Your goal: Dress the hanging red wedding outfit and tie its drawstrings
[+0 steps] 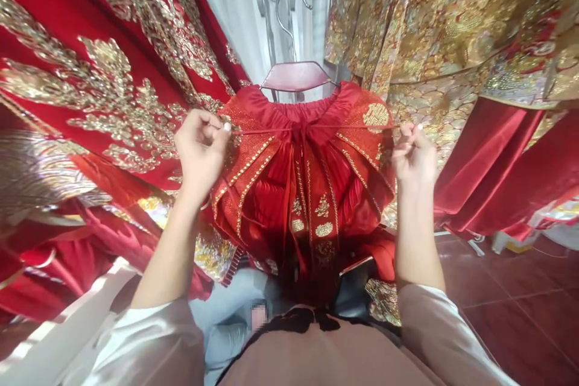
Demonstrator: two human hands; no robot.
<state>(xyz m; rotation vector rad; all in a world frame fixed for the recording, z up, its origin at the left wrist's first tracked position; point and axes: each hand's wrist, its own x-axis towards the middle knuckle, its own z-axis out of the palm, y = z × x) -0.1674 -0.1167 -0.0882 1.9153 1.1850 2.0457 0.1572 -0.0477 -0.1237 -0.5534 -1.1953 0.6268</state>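
A red pleated skirt (312,175) with gold embroidery hangs in front of me from a pink hanger (296,75). A thin red drawstring (316,128) runs taut across its gathered waistband. My left hand (201,151) is closed, pinching the left end of the string near the skirt's left edge. My right hand (411,154) is closed on the right end, beside a round gold emblem (376,114).
Red and gold embroidered garments (104,90) hang close on the left. Gold brocade robes (452,30) hang on the right above red velvet cloth (497,163). White curtains (239,0) stand behind the hanger. Dark red floor tiles (520,307) show at lower right.
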